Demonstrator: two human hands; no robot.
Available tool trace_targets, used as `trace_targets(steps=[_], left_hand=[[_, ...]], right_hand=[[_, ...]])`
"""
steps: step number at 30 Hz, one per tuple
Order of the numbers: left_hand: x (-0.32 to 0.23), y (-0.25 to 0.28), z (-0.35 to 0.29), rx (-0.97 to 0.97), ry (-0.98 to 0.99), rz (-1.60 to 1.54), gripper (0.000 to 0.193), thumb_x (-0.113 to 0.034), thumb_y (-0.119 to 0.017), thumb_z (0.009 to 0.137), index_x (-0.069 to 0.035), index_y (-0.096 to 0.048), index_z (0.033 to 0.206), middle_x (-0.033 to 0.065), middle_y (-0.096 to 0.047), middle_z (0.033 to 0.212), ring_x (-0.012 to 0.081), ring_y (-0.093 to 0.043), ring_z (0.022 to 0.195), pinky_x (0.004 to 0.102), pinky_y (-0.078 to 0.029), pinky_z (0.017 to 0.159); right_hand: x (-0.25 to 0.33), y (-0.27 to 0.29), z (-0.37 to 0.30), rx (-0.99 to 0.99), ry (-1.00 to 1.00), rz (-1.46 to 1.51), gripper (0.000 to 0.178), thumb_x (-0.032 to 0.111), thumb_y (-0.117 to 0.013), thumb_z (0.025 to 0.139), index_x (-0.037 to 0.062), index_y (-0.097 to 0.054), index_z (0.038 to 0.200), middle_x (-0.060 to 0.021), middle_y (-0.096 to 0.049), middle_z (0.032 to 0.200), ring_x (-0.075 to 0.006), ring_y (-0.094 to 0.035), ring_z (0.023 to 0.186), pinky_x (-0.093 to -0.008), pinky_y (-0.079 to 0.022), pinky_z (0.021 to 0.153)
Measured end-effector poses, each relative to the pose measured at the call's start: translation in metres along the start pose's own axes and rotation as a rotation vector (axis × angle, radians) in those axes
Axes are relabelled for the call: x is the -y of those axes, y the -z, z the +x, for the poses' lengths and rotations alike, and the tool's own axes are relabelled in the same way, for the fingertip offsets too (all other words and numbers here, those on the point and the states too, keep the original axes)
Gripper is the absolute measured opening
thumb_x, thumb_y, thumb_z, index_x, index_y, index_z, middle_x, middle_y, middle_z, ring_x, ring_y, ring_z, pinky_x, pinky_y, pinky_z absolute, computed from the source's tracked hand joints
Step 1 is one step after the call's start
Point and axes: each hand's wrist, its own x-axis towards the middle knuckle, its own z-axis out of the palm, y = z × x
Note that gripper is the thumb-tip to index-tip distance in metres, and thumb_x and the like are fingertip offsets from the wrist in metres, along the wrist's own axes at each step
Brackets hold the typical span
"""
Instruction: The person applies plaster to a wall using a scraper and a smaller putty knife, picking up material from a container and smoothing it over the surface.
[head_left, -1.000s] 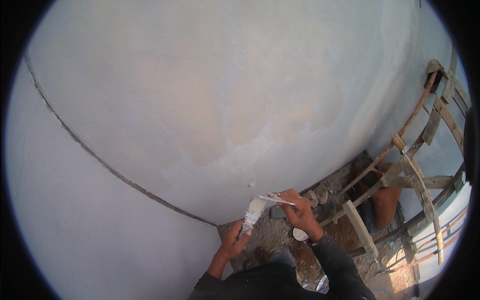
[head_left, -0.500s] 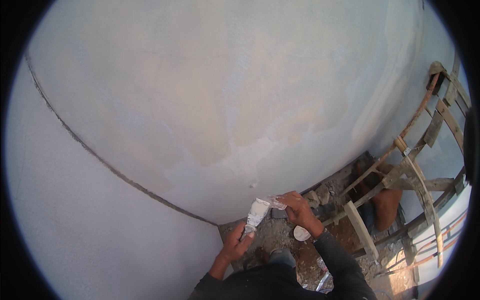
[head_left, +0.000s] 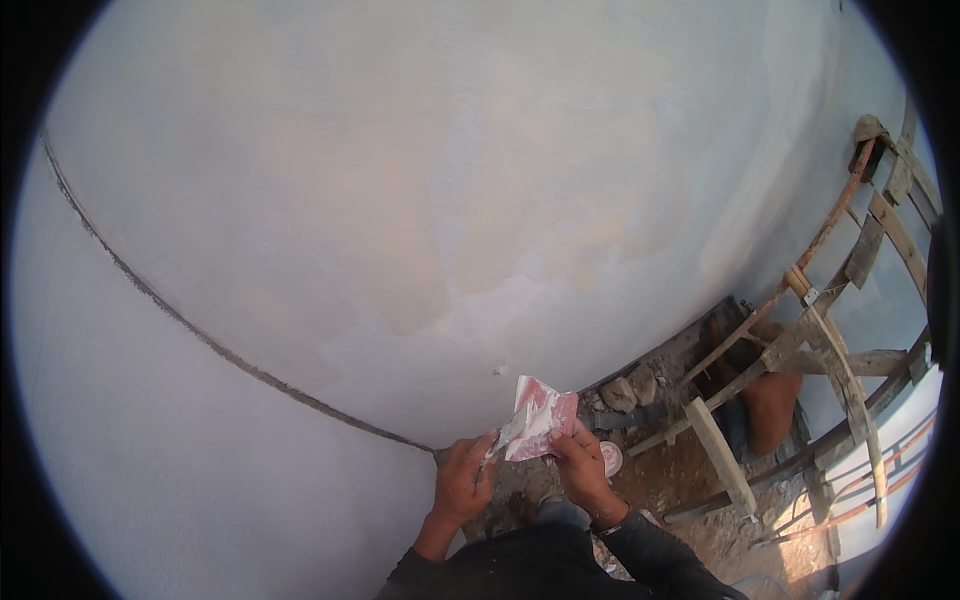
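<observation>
My left hand (head_left: pixel 463 487) is closed around the handle of a putty knife (head_left: pixel 512 430). White paste coats its blade, which lies against a pinkish-red flat sheet (head_left: pixel 563 409) smeared with the same paste. That sheet is gripped along its lower right by my right hand (head_left: pixel 585 470), thumb and fingers closed on it. What it is made of I cannot tell. Both hands are close together in front of the base of a tall wall (head_left: pixel 400 220), patchy with grey, white and beige coating. A small white dab (head_left: pixel 500 371) sits low on it.
A rough wooden frame of poles and planks (head_left: pixel 720 455) stands at the right, with a brown rounded object (head_left: pixel 772 415) behind it. Stones (head_left: pixel 620 393) and a round whitish lid-like piece (head_left: pixel 611 458) lie on the dirt ground. Another wall (head_left: pixel 180 450) meets the first at left.
My right hand has turned and come lower, so the pinkish-red sheet now faces up, spread wider. The putty knife has moved from beside it to lie across it.
</observation>
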Motion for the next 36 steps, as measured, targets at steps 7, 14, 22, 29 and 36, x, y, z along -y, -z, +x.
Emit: trace_targets(steps=[7,14,22,29,36], left_hand=[[0.051,0.002,-0.019,0.09,0.032,0.373,0.051,-0.004,-0.072,0.093,-0.015,-0.07,0.143,0.0127,-0.063,0.096,0.0298,-0.064,0.086,0.0404,-0.054,0.078],[0.072,-0.019,-0.049,0.127,0.405,0.192,0.048,-0.009,-0.071,0.097,-0.018,-0.068,0.144,0.0117,-0.063,0.099,0.0299,-0.066,0.09,0.0411,-0.054,0.081],[0.084,-0.038,-0.053,0.169,0.473,0.1,0.044,-0.015,-0.069,0.101,-0.013,-0.066,0.145,0.0149,-0.065,0.1,0.0299,-0.067,0.093,0.0409,-0.054,0.086],[0.087,-0.016,-0.04,0.038,0.691,-0.471,0.033,-0.022,-0.06,0.109,-0.004,-0.063,0.137,0.005,-0.065,0.091,0.0148,-0.062,0.074,0.0341,-0.054,0.068],[0.015,0.019,-0.002,0.197,0.658,-0.939,0.033,-0.027,-0.05,0.111,-0.001,-0.063,0.128,0.0024,-0.061,0.085,0.0083,-0.055,0.063,0.0253,-0.044,0.054]], right_hand=[[0.038,-0.022,-0.005,-0.054,0.079,0.041,0.039,0.016,-0.059,0.11,0.0018,-0.057,0.146,-0.0016,-0.069,0.125,-0.0112,-0.063,0.109,-0.0334,-0.05,0.094],[0.102,0.006,0.085,-0.28,0.625,-0.386,0.039,0.022,-0.053,0.114,0.0,-0.059,0.147,-0.0052,-0.069,0.122,-0.0153,-0.062,0.105,-0.0343,-0.051,0.09],[0.078,-0.104,0.198,-0.483,1.298,-1.2,0.044,-0.001,-0.073,0.09,-0.0036,-0.068,0.134,-0.0213,-0.071,0.129,-0.0326,-0.062,0.109,-0.0419,-0.05,0.096],[0.001,-0.061,0.081,-0.064,0.583,-0.746,0.04,0.006,-0.066,0.104,-0.0048,-0.061,0.143,-0.0163,-0.073,0.121,-0.0224,-0.068,0.104,-0.0341,-0.05,0.099],[0.048,-0.04,0.065,-0.028,0.371,-0.061,0.049,0.023,-0.051,0.115,-0.0044,-0.046,0.155,-0.0102,-0.06,0.148,-0.0202,-0.057,0.134,-0.0391,-0.042,0.117]])
